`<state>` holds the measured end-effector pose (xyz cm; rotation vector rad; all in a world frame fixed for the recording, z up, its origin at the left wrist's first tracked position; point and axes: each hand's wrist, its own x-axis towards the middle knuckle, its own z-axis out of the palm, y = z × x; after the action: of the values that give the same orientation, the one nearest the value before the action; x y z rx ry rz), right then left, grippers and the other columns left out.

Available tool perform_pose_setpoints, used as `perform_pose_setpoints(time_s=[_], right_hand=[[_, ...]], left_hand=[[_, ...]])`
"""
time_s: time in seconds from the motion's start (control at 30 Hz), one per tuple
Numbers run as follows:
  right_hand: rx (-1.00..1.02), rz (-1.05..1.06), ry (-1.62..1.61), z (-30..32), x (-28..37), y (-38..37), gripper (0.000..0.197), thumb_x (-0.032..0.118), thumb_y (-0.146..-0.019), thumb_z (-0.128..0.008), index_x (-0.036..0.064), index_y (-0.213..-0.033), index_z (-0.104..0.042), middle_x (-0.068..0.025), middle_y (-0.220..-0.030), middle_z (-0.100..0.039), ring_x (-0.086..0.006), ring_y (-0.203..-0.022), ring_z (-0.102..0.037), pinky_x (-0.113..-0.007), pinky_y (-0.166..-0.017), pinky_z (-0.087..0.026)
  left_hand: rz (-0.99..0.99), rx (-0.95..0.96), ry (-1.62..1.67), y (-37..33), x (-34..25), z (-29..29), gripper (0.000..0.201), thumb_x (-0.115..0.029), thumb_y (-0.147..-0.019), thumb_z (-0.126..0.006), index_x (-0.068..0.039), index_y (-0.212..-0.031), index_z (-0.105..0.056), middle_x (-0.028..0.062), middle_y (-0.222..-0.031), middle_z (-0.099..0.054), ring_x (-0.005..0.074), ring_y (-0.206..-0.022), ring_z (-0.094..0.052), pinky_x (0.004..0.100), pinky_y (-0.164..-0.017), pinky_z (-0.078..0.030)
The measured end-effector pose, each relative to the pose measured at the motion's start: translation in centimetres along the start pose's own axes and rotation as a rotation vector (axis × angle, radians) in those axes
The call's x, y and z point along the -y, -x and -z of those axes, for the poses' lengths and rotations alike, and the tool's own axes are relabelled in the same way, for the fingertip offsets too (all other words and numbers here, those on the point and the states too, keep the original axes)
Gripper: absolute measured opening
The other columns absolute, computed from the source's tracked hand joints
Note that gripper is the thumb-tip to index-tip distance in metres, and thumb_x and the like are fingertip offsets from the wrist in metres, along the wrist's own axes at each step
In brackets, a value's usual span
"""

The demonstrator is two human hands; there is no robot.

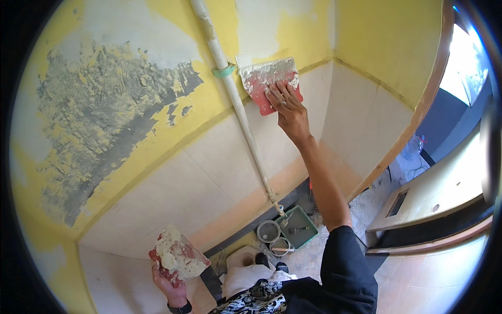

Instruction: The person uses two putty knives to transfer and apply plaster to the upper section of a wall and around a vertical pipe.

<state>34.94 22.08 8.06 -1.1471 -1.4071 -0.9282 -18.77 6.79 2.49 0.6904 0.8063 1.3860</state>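
My right hand reaches up and presses a red putty spreader flat against the wall, just right of a white vertical pipe. The spreader's blade is smeared with pale filler and rests at the edge between the yellow paint and a white filled patch. My left hand is low at the bottom left and holds a second red spreader loaded with a lump of whitish putty, away from the wall.
A large scraped grey patch marks the yellow wall at left. On the floor below stand a green tray, a round lid and a small container. A wooden door frame and an open door lie at right.
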Motion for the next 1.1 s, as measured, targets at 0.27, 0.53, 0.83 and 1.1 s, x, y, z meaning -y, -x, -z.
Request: perform_pose_setpoints(time_s=[0.27, 0.53, 0.83, 1.1], right_hand=[[-0.118, -0.04, -0.069, 4.1, -0.2, -4.0, 0.049, -0.018, -0.077, -0.054, 0.0087, -0.115, -0.07, -0.0095, -0.116, -0.07, -0.0292, -0.118, -0.062, -0.044, -0.107, -0.047], [0.144, 0.079, -0.052, 3.3, -1.7, -2.1, 0.052, -0.014, -0.072, -0.058, 0.0117, -0.115, -0.071, -0.0072, -0.121, -0.068, -0.0264, -0.121, -0.059, -0.043, -0.111, -0.043], [-0.024, -0.171, -0.17, 4.5, -1.0, -2.4, 0.053, -0.02, -0.074, -0.058, 0.0125, -0.114, -0.072, -0.0068, -0.118, -0.069, -0.027, -0.121, -0.06, -0.045, -0.111, -0.042], [0.226, 0.036, 0.002, 3.7, -2.3, 1.9, 0.058, -0.017, -0.073, -0.055, 0.0127, -0.12, -0.069, -0.0066, -0.122, -0.068, -0.0269, -0.124, -0.058, -0.043, -0.109, -0.044]], left_hand=[[-0.039, -0.035, -0.03, -0.2, 0.2, 0.5, 0.039, -0.028, -0.097, -0.051, -0.01, -0.132, -0.051, 0.0079, -0.13, -0.06, 0.0237, -0.112, -0.062, 0.0387, -0.094, -0.052], [-0.045, -0.045, -0.005, -0.6, 0.8, 0.9, 0.04, -0.029, -0.098, -0.051, -0.006, -0.131, -0.051, 0.0091, -0.13, -0.06, 0.0231, -0.113, -0.061, 0.0397, -0.091, -0.054], [0.018, -0.04, -0.008, -0.5, 0.6, 0.2, 0.04, -0.029, -0.097, -0.052, -0.005, -0.129, -0.054, 0.008, -0.125, -0.063, 0.0219, -0.108, -0.064, 0.0375, -0.09, -0.054], [-0.009, -0.088, -0.042, -0.3, 1.3, -0.1, 0.041, -0.032, -0.095, -0.055, -0.006, -0.127, -0.056, 0.0064, -0.119, -0.066, 0.0216, -0.102, -0.066, 0.0365, -0.084, -0.056]])
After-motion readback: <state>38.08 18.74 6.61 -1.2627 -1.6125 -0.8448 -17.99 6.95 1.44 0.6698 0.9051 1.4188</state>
